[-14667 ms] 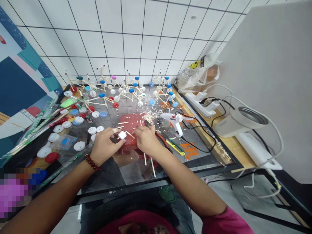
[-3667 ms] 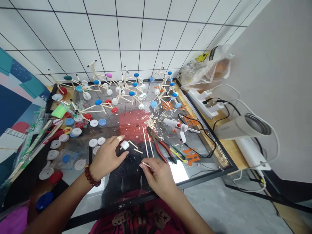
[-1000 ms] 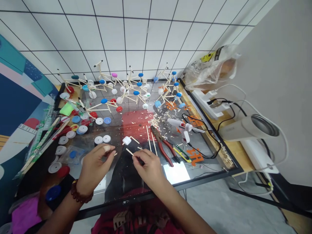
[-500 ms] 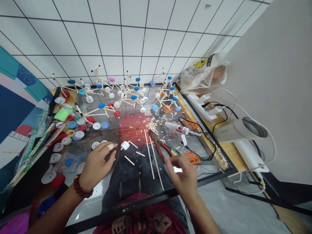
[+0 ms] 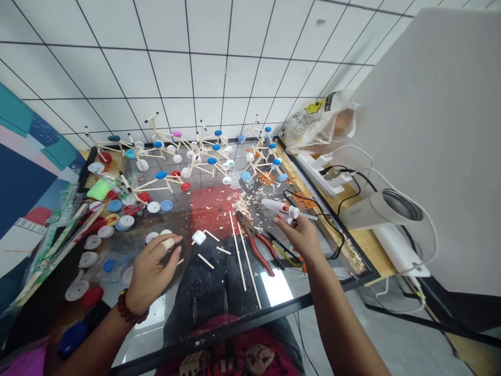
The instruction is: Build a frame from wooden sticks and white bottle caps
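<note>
My right hand (image 5: 303, 237) has its fingers around the handle of a white glue gun (image 5: 276, 207), whose nozzle side points left. At the left, my left hand (image 5: 152, 266) hovers over the glass tabletop with thumb and fingers slightly apart; nothing shows between them. Just right of its fingertips lies a white bottle cap (image 5: 199, 237) with short wooden sticks joined to it. Loose stick pieces (image 5: 205, 261) lie close by. Red-handled pliers (image 5: 256, 243) rest between the hands, beside two long thin sticks (image 5: 238, 256).
Several stick figures with coloured caps (image 5: 212, 161) stand along the tiled wall. Loose bottle caps (image 5: 93, 242) and bagged sticks (image 5: 50, 245) crowd the left. Wood crumbs (image 5: 248, 196) lie mid-table. A power strip (image 5: 323, 175), cables and a plastic bag (image 5: 323, 122) sit at the right.
My right hand has moved right and up from beside the pliers and taken hold of the glue gun. My left hand has drawn slightly back from the white cap.
</note>
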A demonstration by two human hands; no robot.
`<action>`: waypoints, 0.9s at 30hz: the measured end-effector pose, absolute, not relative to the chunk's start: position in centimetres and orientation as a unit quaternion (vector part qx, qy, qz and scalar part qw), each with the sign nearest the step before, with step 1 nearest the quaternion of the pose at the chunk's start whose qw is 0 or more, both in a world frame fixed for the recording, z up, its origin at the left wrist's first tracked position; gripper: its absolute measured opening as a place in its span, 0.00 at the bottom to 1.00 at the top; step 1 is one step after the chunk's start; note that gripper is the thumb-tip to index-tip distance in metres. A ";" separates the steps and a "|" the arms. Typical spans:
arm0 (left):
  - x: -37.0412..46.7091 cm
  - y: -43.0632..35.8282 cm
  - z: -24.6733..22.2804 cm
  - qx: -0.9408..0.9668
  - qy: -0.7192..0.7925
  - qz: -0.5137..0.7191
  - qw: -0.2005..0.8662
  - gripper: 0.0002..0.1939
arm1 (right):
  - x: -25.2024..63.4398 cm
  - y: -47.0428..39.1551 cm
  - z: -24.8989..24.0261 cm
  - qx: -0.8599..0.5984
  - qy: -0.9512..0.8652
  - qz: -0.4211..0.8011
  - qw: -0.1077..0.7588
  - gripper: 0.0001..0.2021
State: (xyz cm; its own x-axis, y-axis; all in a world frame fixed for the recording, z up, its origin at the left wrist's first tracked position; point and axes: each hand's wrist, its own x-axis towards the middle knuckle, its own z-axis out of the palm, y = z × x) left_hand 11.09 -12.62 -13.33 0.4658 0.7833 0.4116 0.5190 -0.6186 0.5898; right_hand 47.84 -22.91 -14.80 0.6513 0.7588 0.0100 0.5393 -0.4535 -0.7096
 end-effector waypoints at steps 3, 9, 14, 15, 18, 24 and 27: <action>11.0 -12.5 -13.4 0.831 0.397 0.342 0.185 0.11 | 47.6 -22.8 -14.3 -0.850 -0.380 0.108 0.350 0.25; 11.3 -12.4 -13.4 0.829 0.391 0.363 0.169 0.09 | 42.4 -26.1 -11.4 -0.793 -0.426 0.082 0.428 0.16; 11.3 -12.3 -13.5 0.845 0.368 0.359 0.151 0.10 | 36.0 -28.5 -11.0 -0.660 -0.626 0.129 0.395 0.12; 11.3 -12.3 -13.6 0.847 0.365 0.357 0.145 0.10 | 35.1 -28.6 -11.3 -0.648 -0.650 0.133 0.375 0.14; 11.4 -12.3 -13.8 0.853 0.356 0.357 0.132 0.12 | 32.9 -28.2 -12.6 -0.622 -0.686 0.119 0.358 0.16; 11.7 -12.2 -13.9 0.852 0.349 0.366 0.137 0.14 | 31.7 -27.0 -14.6 -0.601 -0.712 0.065 0.359 0.17; 11.6 -12.1 -13.8 0.845 0.359 0.367 0.151 0.15 | 31.8 -26.7 -15.0 -0.606 -0.712 0.063 0.347 0.16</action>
State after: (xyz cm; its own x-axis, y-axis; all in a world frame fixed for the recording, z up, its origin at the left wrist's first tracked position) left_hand 11.63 -12.11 -13.85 0.4741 0.7169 0.5112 0.4951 -0.6972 0.5185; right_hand 31.79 -26.72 -15.01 -0.0229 0.9077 0.4189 0.8205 0.2565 -0.5109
